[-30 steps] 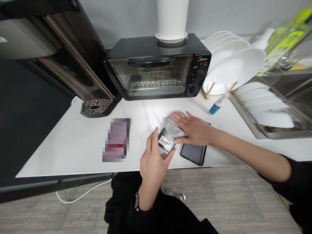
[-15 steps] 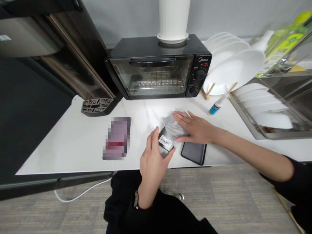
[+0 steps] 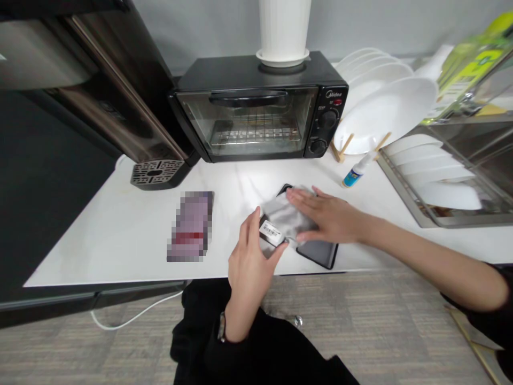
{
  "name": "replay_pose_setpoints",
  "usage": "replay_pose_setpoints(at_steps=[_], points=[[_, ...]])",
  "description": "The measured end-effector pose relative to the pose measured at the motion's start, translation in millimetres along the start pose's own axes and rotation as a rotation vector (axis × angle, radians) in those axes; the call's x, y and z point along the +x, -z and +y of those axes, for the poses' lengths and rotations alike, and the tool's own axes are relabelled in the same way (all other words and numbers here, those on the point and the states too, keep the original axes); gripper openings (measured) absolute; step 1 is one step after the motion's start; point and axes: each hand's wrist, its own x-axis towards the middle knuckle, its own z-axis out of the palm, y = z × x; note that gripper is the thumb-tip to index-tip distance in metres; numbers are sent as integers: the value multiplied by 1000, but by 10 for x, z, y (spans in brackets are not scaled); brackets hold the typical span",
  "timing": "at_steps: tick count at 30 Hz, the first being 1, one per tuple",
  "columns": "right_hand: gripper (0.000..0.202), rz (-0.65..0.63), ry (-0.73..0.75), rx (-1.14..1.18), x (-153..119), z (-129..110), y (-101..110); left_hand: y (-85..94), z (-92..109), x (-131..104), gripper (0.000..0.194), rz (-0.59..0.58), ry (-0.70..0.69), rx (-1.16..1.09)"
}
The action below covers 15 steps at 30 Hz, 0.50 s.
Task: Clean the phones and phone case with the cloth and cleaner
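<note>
A dark phone-shaped object with a white barcode label point(image 3: 271, 232) lies tilted on the white counter. My left hand point(image 3: 253, 247) grips its near end between thumb and fingers. Under the spread fingers of my right hand point(image 3: 320, 214), a grey cloth point(image 3: 286, 214) is pressed flat on the object's surface. A black phone case or tray point(image 3: 319, 253) lies beneath and beside my right hand, partly hidden by it. Further left is a pixelated purple item point(image 3: 191, 222) with a red band.
A black toaster oven point(image 3: 256, 123) stands at the back with a white pot point(image 3: 284, 32) on top. The drip tray of a dispenser point(image 3: 156, 172) is at the left. A small spray bottle point(image 3: 358, 170), white plates point(image 3: 387, 115) and a dish rack point(image 3: 420, 214) are at the right.
My right hand and the cloth have shifted slightly right, uncovering the far corner of the labelled object. My left hand keeps its hold. The view has shifted a little.
</note>
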Motion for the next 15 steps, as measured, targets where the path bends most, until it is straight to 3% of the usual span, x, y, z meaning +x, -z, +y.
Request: replay_pose_setpoints(at_steps=[2,5,9,12,15], points=[[114,35,-22,-15,27,1,16,2,0,2,91,0,-2,-1],[106,-45,190,74,146,7,44,3,-6,2,91,-21,10,10],[102,-13,-36,9,433,194,74,-24,-20,2,91,30,-32,43],[77,23,59,45,592,276,10,-62,-34,2,93,133,-65,189],[56,110,159,136,637,257,-86,-81,-52,5,77,123,-61,289]])
